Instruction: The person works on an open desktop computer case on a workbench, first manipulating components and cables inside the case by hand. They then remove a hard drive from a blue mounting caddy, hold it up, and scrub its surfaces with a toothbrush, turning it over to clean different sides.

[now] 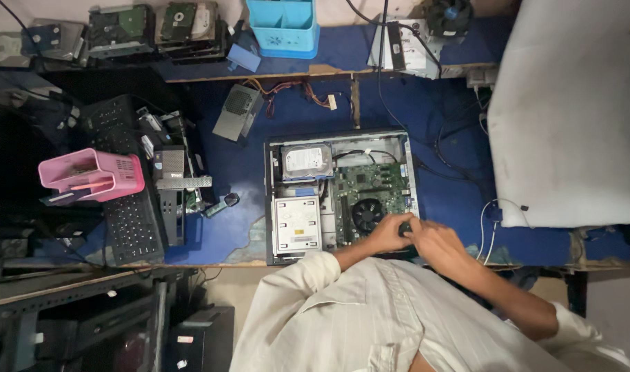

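Observation:
An open desktop computer case (269,207) lies flat on the blue table. Inside it are a silver hard drive (307,161), a silver drive box (296,225), a green motherboard (373,178) and a round black fan (365,213). My left hand (386,235) and my right hand (435,244) meet at the case's near right corner, just right of the fan. The fingers of both hands are closed on a small dark part (405,226). What that part is cannot be made out. My pale sleeves fill the lower middle of the view.
A black keyboard (130,224) and a pink basket (94,176) sit at the left, beside a dismantled unit (174,176). A grey power supply (238,110) with loose wires lies behind the case. Hard drives (122,27) and a blue basket (284,27) line the back. A white cushion (570,117) stands at the right.

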